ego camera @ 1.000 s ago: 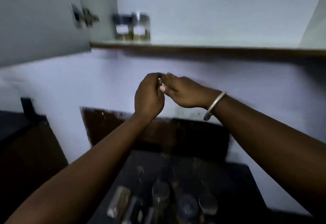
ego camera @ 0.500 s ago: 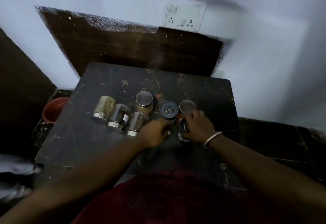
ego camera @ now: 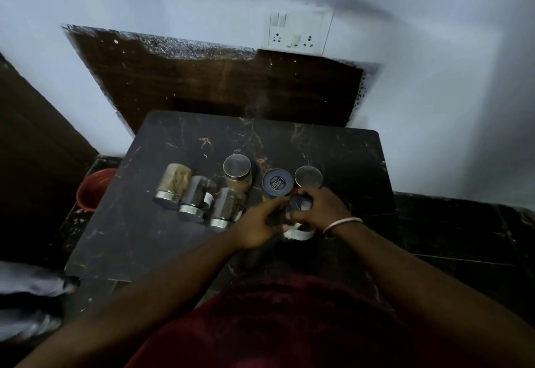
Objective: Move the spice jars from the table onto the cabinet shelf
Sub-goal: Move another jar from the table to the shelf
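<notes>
Nearest the camera, a dark red garment (ego camera: pixel 275 324) fills the lower edge, with both bare forearms reaching forward over it. The right hand (ego camera: pixel 320 211), a pale bangle (ego camera: pixel 341 223) at its wrist, has its fingers (ego camera: pixel 301 194) curled around a small dark-lidded jar (ego camera: pixel 301 204) standing on the tabletop (ego camera: pixel 121 237); a white label band shows under the palm. The left hand (ego camera: pixel 256 224) lies just beside it, fingers (ego camera: pixel 275 204) stretched toward the same jar and apparently touching its side, though whether they grip it cannot be told.

Left of the left fingers, three glass jars (ego camera: pixel 199 197) lie tipped on their sides in a row, touching, steel caps toward the camera. Just beyond the fingers stand three upright jars: a steel-lidded one (ego camera: pixel 236 169), a black-lidded one (ego camera: pixel 277 183) and another steel-lidded one (ego camera: pixel 308 177) touching the right fingertips.

Off the tabletop's left edge sits a red bowl (ego camera: pixel 92 191). Farther back, a dark wooden panel (ego camera: pixel 220 84) leans on the wall under a white switch plate (ego camera: pixel 296 32).
</notes>
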Tool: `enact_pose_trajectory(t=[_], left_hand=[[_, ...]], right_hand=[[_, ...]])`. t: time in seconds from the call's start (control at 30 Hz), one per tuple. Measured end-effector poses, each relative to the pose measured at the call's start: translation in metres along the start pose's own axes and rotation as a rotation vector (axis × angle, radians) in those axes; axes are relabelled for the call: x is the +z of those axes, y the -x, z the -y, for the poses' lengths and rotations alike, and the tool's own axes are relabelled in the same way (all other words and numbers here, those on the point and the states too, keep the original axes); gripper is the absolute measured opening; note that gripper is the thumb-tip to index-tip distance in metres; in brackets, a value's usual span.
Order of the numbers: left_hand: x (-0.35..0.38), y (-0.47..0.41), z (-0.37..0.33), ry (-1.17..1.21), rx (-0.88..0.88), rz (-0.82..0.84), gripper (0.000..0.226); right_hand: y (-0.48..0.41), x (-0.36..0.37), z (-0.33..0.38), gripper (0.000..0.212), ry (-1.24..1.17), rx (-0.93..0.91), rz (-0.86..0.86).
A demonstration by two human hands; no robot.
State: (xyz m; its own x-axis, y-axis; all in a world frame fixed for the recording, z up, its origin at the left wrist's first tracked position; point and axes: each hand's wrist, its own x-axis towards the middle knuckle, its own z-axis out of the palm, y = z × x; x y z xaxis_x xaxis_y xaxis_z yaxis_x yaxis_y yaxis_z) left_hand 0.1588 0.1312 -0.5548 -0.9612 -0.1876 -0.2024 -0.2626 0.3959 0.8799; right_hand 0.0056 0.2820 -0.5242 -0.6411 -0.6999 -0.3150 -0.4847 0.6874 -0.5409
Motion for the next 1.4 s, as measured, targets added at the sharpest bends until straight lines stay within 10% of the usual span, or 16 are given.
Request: enact_pose_trajectory(t=[0.37,0.6,1.4], left_hand=[[-0.077,0.040,-0.178,0.854,0.386,-0.291,0.058],[-0.081,0.073,-0.240,1.038,0.591,-0.246,0.093],[-0.075,0.089,-0.254,1.015,0.558,-0.291,0.066]], right_hand=[[0.079,-0.139,0.134,0.030,-0.820,-0.452,-0.339],[0.114,-0.126,0.162,0.053,-1.182,-0.741,-0.421],[0.134,-0.128,0.183,0.069,-1.169,-0.597,-0.558]])
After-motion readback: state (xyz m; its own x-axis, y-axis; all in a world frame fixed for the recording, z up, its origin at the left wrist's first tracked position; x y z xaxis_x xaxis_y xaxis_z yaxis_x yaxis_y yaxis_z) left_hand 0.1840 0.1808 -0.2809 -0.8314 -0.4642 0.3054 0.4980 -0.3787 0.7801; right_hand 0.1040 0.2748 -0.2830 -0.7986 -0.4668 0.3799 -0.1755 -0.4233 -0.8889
